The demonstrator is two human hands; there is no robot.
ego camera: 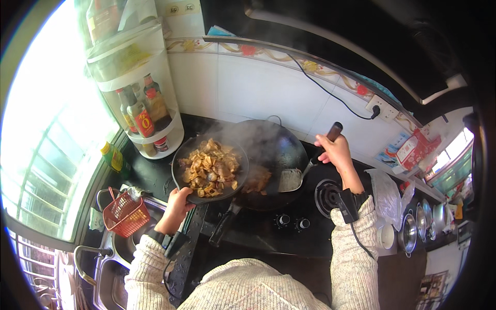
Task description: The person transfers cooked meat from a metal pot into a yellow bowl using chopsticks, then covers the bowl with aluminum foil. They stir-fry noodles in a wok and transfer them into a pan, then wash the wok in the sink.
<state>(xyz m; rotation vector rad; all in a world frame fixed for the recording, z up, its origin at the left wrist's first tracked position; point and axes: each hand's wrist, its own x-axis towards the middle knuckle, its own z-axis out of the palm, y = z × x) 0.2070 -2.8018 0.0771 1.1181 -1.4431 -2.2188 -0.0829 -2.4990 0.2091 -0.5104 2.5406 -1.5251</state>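
Observation:
My left hand (177, 209) grips the rim of a dark round plate (243, 170) heaped with browned, cooked food (211, 168). The plate is held over the left part of a black wok (286, 143), hiding some of it. Some of the same food (257, 180) lies in the wok, and steam rises there. My right hand (334, 153) holds the dark handle of a metal spatula (290, 180), its blade inside the wok at the right. The wok's long handle (221, 229) points towards me, with no hand on it.
Left stands a white corner rack (166, 143) with sauce bottles, a green bottle (115, 158), and a red plastic basket (126, 217) over the steel sink (110, 281). Right of the wok are a coil burner (328, 197), a plastic bag (387, 197) and metal bowls (409, 232). A range hood (329, 35) hangs above.

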